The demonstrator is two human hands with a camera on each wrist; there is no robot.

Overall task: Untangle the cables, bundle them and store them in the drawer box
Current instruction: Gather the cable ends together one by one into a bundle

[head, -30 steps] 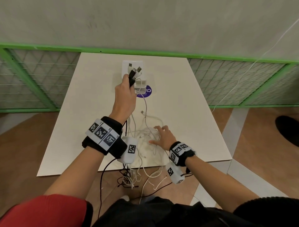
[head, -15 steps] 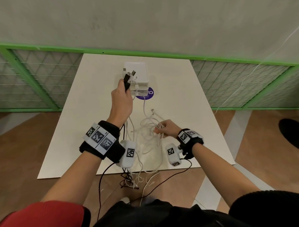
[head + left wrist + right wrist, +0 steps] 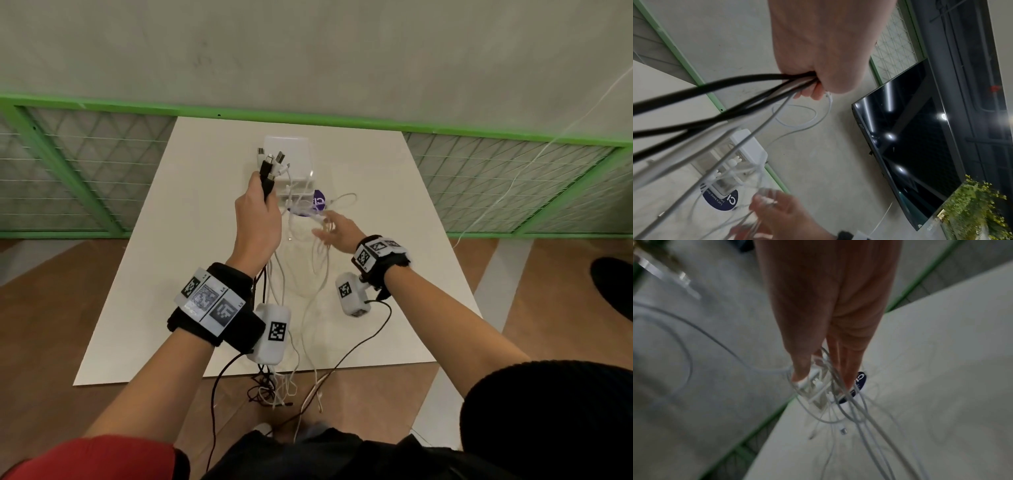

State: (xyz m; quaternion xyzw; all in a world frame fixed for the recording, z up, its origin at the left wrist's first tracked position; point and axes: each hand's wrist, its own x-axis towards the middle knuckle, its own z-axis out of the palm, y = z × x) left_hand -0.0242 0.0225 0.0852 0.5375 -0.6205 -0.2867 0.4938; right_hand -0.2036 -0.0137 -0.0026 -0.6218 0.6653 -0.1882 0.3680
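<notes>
My left hand is raised over the white table and grips a bunch of black and white cable ends, plugs pointing up. The black cables run out of its fist in the left wrist view. My right hand hovers to the right, pinching a tangle of white cables between thumb and fingers. Loops of white cable sag between both hands, and more cable hangs over the table's front edge. The white drawer box stands at the back centre, just beyond both hands.
A round purple sticker lies on the table in front of the box. A green-framed mesh fence runs behind the table under a grey wall. A dark monitor hangs on the wall. A black shoe is on the floor at right.
My right hand lifted off the table with white cables in it and moved forward towards the box. My left hand kept its hold on the plug ends, staying raised.
</notes>
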